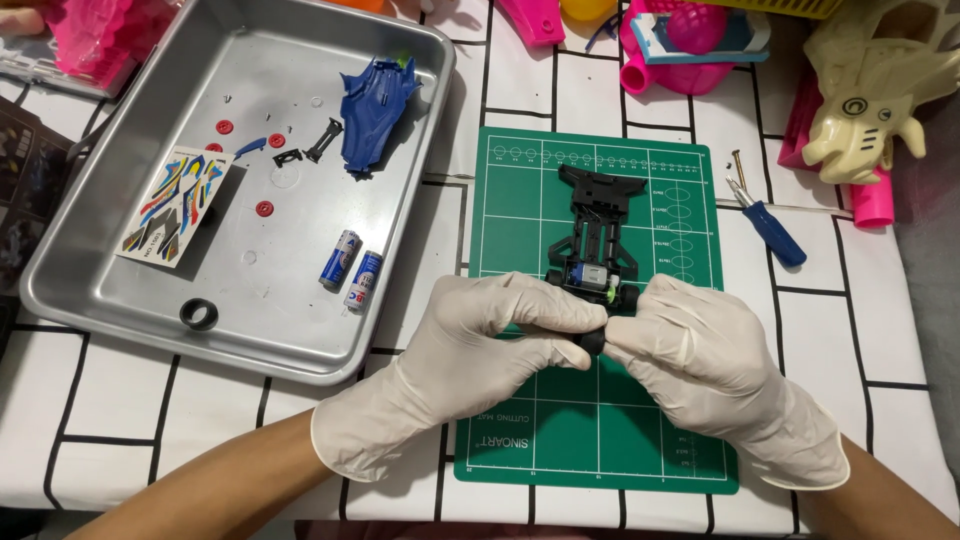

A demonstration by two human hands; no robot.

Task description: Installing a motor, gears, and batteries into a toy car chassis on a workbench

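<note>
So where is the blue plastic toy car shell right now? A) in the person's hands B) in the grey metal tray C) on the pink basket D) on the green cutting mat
B: the blue plastic toy car shell lies inside the grey metal tray, near its upper right corner.

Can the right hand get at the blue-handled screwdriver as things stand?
Probably yes, once it lets go: the right hand is pinching a small black part with the left hand, and the blue-handled screwdriver lies unobstructed just beyond it.

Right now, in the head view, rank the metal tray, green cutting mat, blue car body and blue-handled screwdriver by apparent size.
1. metal tray
2. green cutting mat
3. blue car body
4. blue-handled screwdriver
</note>
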